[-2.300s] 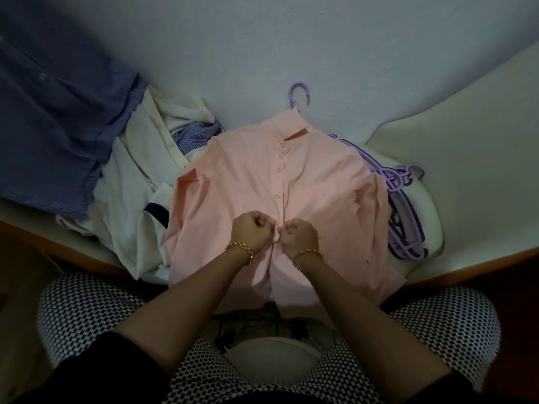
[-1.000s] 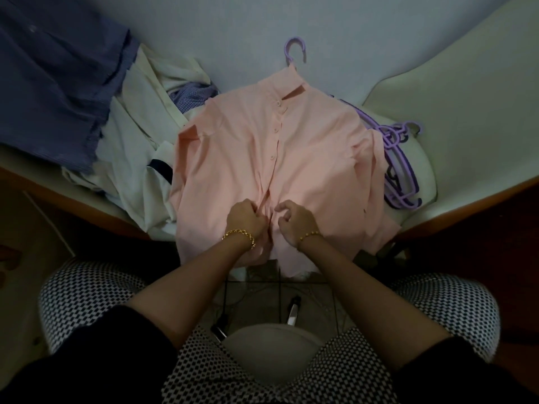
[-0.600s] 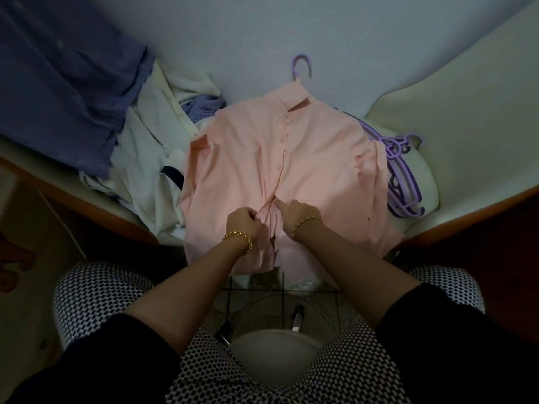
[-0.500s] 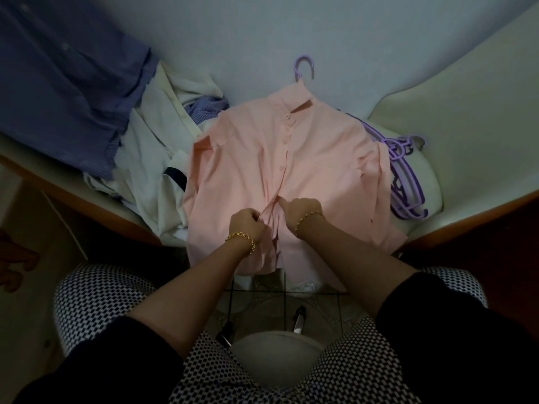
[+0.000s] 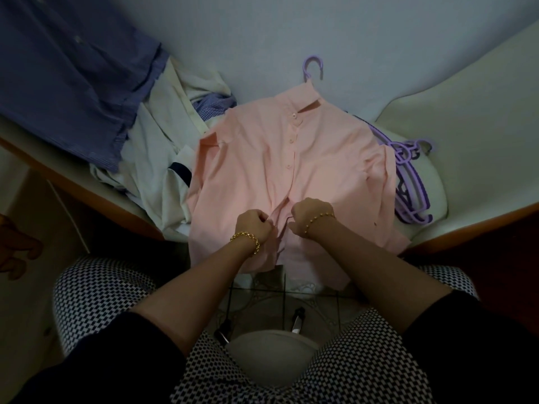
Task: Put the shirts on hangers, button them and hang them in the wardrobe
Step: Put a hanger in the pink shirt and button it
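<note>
A pink shirt (image 5: 329, 158) lies front up on the bed, on a purple hanger whose hook (image 5: 312, 63) sticks out above the collar. Several upper buttons are fastened down the placket. My left hand (image 5: 254, 223) pinches the left front edge low on the placket. My right hand (image 5: 309, 214) pinches the right front edge just beside it. Both hands are closed on the fabric, almost touching. Below them the shirt front hangs open over the bed's edge.
A heap of white shirts (image 5: 163, 147) and a blue checked one (image 5: 214, 104) lies left of the pink shirt. A dark blue striped shirt (image 5: 73, 68) lies further left. Spare purple hangers (image 5: 411, 185) are stacked at the right. The bed's wooden edge (image 5: 96, 196) runs in front.
My hands have moved down the placket from a higher button to a lower spot. The shirt has stayed in place; the view shifted slightly.
</note>
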